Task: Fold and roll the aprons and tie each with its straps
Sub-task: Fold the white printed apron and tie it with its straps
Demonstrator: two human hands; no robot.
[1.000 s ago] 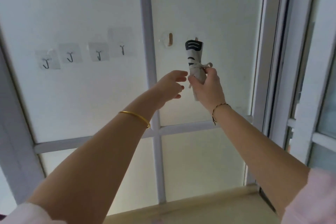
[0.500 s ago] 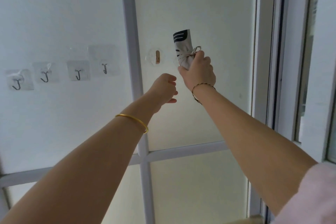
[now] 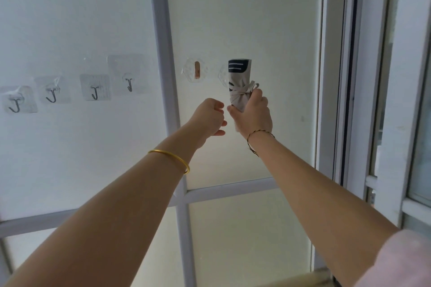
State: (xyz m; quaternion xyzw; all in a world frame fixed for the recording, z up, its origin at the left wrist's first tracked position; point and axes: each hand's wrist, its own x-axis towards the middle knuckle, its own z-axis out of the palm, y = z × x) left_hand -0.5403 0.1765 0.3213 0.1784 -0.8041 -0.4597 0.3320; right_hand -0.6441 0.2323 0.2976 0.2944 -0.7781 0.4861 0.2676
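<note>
Your right hand (image 3: 253, 114) is gripping the beige-and-navy rolled cloth apron (image 3: 240, 77) upright by its lower end; your left hand (image 3: 210, 119), just beside, is curling empty. A slackening grip risks dropping it.

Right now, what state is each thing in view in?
Rolled apron: rolled tight, upright, tied round with its strap.
Right hand: grips the apron's lower end.
Left hand: fingers curled, holding nothing.
Wooden hook: bare, nothing hung on it.
Four metal hooks: all bare.
</note>
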